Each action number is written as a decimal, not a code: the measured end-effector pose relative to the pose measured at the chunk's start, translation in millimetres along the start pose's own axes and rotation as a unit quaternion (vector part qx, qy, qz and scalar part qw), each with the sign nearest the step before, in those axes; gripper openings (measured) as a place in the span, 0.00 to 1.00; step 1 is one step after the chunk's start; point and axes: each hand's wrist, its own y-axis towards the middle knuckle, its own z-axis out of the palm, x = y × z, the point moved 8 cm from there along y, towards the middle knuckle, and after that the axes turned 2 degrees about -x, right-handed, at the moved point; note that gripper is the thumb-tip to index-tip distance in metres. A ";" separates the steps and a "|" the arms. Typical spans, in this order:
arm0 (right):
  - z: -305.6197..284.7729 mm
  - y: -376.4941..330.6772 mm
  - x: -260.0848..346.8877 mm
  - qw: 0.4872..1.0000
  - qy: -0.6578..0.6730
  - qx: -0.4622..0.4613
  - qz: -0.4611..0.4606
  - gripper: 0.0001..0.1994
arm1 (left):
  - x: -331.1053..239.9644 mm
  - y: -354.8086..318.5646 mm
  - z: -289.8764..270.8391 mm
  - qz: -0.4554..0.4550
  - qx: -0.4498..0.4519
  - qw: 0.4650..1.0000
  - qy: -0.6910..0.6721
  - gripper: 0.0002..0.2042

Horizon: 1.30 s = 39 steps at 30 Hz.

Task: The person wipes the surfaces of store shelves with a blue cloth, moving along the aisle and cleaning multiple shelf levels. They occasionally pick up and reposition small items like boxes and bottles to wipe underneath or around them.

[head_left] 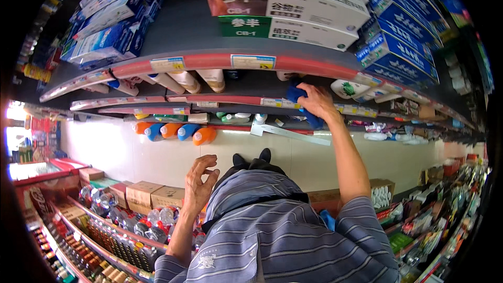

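My right hand (318,101) reaches to the second shelf (251,85) and grips a dark blue cloth (296,92). Part of the cloth hangs below my fingers over the shelf's front edge. Pale tubes (212,79) stand on that shelf to the left of my hand, and a white pack with a green picture (350,89) is on its right. My left hand (198,182) hovers in front of my body at the left, its fingers loosely bent and apart, with nothing in it.
Stacked toothpaste boxes (314,13) fill part of the top shelf, with blue boxes (401,55) at its right and more (112,36) at its left. Orange and blue bottles (204,136) stand low down. Cardboard boxes (141,195) and bottled goods (162,215) are behind me.
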 end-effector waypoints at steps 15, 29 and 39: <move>18.7 0.3 133.8 0.952 0.173 0.036 -0.249 0.23 | -3.9 -16.9 16.0 -0.014 -0.057 0.998 0.009 0.17; -116.5 -102.6 252.7 0.826 0.459 0.017 -0.326 0.25 | -7.0 21.1 -14.7 0.010 0.042 0.999 0.011 0.16; -170.1 -57.5 332.7 0.762 0.580 -0.228 -0.174 0.24 | 42.7 48.8 -133.7 0.034 0.034 0.999 -0.021 0.16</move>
